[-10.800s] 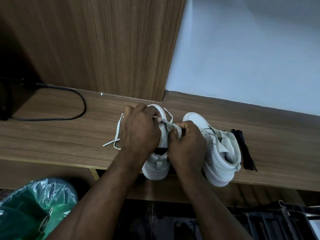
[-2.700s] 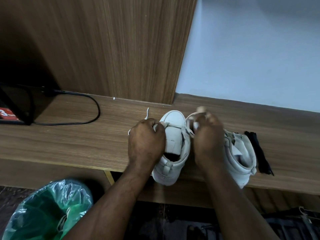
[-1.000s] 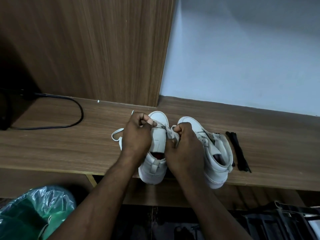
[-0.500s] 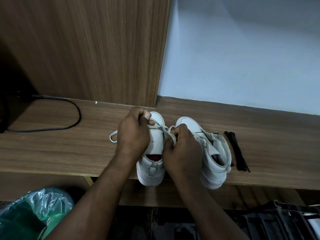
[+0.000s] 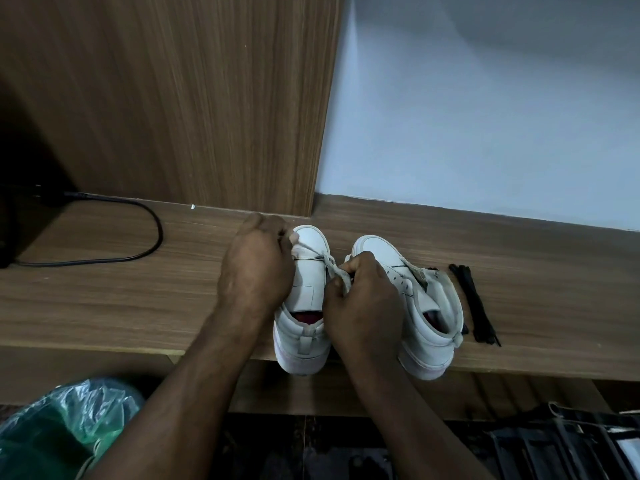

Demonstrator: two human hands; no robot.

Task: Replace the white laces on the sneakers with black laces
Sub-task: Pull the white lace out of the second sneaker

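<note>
pinching the white lace (image 5: 341, 278) in the right hand (image 5: 363, 306) over the left sneaker (image 5: 313, 244) on the shelf (image 5: 104, 299); left hand (image 5: 256, 268) curled, probably round its other end. soft, limp, light: best pulled close to the sneaker.

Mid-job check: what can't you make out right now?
Head view:
left sneaker eyelets: covered by the left hand and right hand.
white lace: how much is threaded, hidden under both hands.
black laces: too dark and small to count.
green bag: cut off by bottom-left edge.
</note>
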